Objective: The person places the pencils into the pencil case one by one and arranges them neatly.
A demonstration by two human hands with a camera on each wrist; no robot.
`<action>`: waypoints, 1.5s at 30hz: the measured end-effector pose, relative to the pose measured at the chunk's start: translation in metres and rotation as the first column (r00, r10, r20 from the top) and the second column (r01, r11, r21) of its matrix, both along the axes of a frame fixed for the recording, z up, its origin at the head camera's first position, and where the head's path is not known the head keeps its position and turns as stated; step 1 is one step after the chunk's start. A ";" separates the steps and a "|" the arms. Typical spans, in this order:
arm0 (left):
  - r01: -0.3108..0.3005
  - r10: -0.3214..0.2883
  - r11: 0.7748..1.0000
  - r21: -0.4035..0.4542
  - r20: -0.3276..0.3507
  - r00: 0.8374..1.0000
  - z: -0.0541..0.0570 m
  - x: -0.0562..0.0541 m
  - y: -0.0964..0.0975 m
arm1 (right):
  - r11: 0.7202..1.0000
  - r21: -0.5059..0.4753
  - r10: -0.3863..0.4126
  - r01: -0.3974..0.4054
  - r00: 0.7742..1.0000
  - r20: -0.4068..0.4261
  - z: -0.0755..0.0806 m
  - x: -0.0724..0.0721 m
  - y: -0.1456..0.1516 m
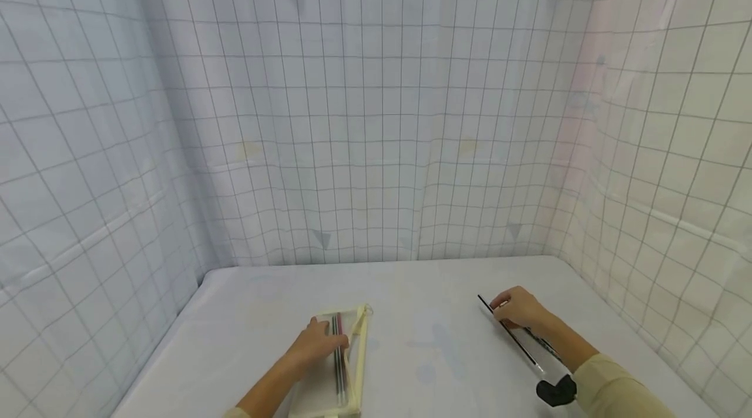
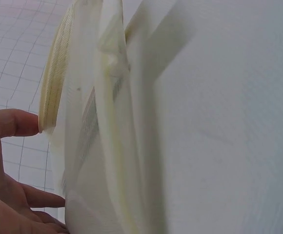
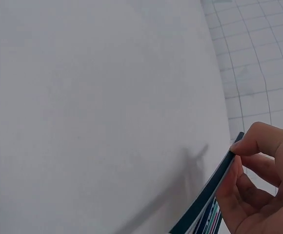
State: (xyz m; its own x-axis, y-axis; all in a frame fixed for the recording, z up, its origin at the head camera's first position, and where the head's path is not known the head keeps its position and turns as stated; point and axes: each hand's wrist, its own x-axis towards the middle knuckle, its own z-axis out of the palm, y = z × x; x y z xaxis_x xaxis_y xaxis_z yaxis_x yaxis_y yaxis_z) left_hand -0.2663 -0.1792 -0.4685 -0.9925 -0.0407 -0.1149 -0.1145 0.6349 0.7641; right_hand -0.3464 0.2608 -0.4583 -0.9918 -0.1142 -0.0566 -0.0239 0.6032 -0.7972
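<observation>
On the left of the table lies a see-through pouch (image 1: 314, 386) with cream trim. Several slim pencil-like sticks (image 1: 339, 366), dark, green and pink, show in it. My left hand (image 1: 315, 343) grips the pouch, one fingertip against the edge of its raised zipper strip (image 2: 56, 73) and the other fingers lower down on its side. At the right, my right hand (image 1: 518, 308) pinches the end of a thin, dark teal, straight-edged item (image 3: 207, 192) between thumb and fingers. Thin striped, coloured edges (image 3: 211, 217) show beneath it; its kind is unclear.
A white cloth covers the table (image 1: 423, 313). White grid-patterned curtains (image 1: 376, 111) stand behind it and at both sides. A black, rounded shape (image 1: 557, 392) shows beside the right sleeve; I cannot tell what it is.
</observation>
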 end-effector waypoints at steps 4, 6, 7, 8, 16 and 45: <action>-0.002 0.002 1.000 -0.003 0.009 1.000 0.001 -0.001 -0.001 | 0.995 -0.097 -0.015 0.020 0.998 0.055 0.000 -0.004 -0.015; -0.001 0.002 1.000 -0.010 0.011 1.000 0.001 -0.001 -0.001 | 0.993 -0.113 -0.017 0.025 0.997 0.071 -0.003 -0.007 -0.023; -0.002 0.002 1.000 -0.011 0.013 1.000 0.002 -0.001 -0.002 | 0.992 -0.119 -0.019 0.028 0.997 0.077 -0.004 -0.008 -0.027; -0.002 0.003 1.000 -0.012 0.015 1.000 0.002 -0.001 -0.002 | 0.992 -0.125 -0.018 0.028 0.997 0.081 -0.005 -0.009 -0.031; 0.007 -0.007 1.000 -0.013 0.012 1.000 0.002 -0.004 -0.004 | 0.984 -0.179 0.011 0.007 0.995 0.101 -0.014 -0.015 -0.057; 0.030 -0.030 0.999 -0.019 0.036 0.999 0.001 -0.009 -0.003 | 0.896 -0.443 0.129 -0.016 0.966 0.225 -0.013 -0.013 -0.157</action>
State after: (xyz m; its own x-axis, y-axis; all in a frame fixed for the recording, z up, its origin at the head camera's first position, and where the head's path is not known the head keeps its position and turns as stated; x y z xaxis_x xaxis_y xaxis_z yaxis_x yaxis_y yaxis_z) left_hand -0.2749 -0.1821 -0.4678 -0.9887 -0.0135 -0.1493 -0.1217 0.6534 0.7471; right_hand -0.3596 0.1039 -0.4714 -0.9415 -0.2539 -0.2214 0.1731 0.1992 -0.9645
